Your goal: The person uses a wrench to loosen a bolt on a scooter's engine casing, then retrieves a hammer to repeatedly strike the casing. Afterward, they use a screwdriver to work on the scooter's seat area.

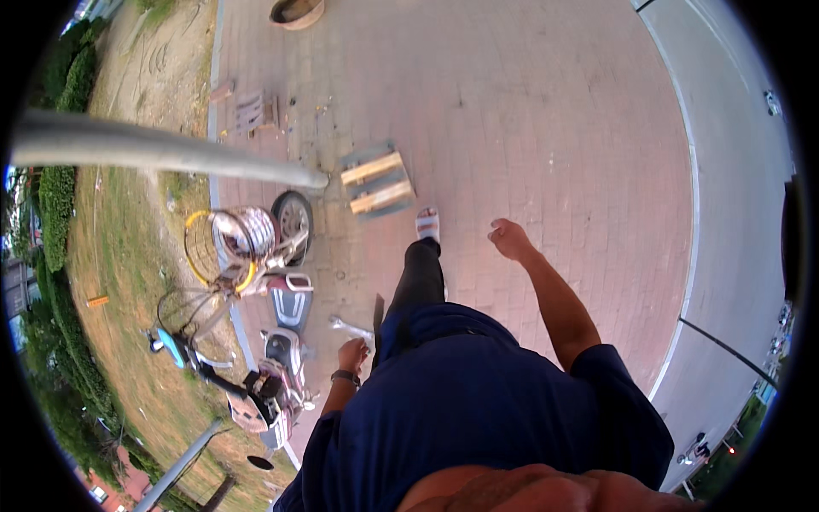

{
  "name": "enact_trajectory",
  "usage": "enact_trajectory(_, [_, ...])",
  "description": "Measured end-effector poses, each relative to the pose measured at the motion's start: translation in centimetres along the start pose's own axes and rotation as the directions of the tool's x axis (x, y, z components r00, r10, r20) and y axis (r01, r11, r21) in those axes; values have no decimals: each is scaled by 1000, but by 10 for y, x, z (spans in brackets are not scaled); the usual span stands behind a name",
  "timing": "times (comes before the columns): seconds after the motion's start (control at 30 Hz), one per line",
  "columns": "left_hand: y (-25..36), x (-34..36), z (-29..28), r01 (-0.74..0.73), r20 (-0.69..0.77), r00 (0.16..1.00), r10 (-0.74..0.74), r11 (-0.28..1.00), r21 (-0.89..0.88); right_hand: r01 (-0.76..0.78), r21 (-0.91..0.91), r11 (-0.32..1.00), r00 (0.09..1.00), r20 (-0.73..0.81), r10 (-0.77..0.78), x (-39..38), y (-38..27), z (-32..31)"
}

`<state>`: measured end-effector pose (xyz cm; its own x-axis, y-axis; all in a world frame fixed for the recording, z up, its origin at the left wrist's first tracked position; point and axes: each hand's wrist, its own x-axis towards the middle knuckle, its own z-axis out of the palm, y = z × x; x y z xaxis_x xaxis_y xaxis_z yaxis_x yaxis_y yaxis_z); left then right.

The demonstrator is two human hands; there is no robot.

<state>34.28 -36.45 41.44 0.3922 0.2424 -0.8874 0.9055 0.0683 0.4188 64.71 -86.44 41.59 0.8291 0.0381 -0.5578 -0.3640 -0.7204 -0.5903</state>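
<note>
My right hand [507, 238] hangs out to the right beside my walking legs, its fingers curled with nothing visible in them. My left hand [351, 355] is low by my left hip, fingers bent; whether it grips something is unclear. Just beyond it a large silver wrench [350, 326] appears on the paving, near a dark upright strip [378, 309] that I cannot make out. My sandalled foot [427, 224] steps forward toward a small pallet-like stand [374, 179] with two pale wooden slats on a grey base.
A pole [239, 164] rises at the left beside a bicycle [200, 350] and a scooter [292, 307] with a basket. Another wooden piece [256, 111] and a round basin [296, 12] lie farther ahead. A kerb [687, 256] borders the road at the right; dry grass [119, 333] runs along the left.
</note>
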Motion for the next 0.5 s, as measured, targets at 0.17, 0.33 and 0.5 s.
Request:
enact_trajectory(0.17, [154, 83, 91, -215, 64, 977, 205, 950, 227, 245, -178, 953, 964, 145, -221, 100, 58, -46])
enact_trajectory(0.33, [351, 175, 175, -87, 103, 992, 72, 986, 144, -516, -78, 853, 848, 90, 522, 134, 140, -153])
enact_trajectory(0.5, [630, 251, 249, -135, 106, 986, 130, 990, 34, -644, 350, 680, 751, 124, 648, 207, 104, -296])
